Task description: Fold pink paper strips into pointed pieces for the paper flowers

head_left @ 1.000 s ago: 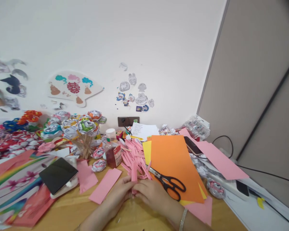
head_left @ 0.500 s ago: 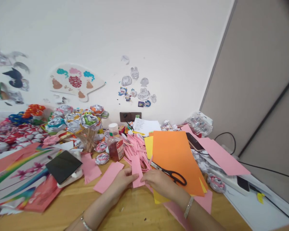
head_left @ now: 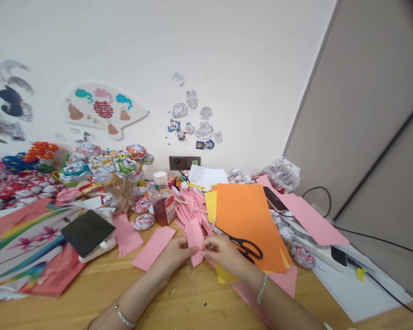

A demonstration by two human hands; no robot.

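A narrow pink paper strip (head_left: pixel 193 233) stands tilted between my hands, above the table's front part. My left hand (head_left: pixel 179 254) pinches its left edge between thumb and fingers. On the opposite edge, my right hand (head_left: pixel 222 251) has its fingertips closed on the paper. Behind the strip lies a heap of folded pink paper strips (head_left: pixel 189 204). Black-handled scissors (head_left: pixel 249 247) rest by my right hand on orange paper (head_left: pixel 244 215), their blades partly hidden. A wider pink paper piece (head_left: pixel 154 247) lies flat just left of my left hand.
A bottle of red liquid (head_left: pixel 163 208) stands behind my left hand. Paper flowers on sticks (head_left: pixel 124 172) rise at the back left. A black square object (head_left: pixel 87 231) lies on the left. Yellow paper (head_left: pixel 211 206), a phone (head_left: pixel 275 200) and cables (head_left: pixel 382 238) lie toward the right.
The strip leans slightly more to the left at its top. My right hand's fingers have shifted up a little along its edge and curled in. The whole view has shifted slightly.
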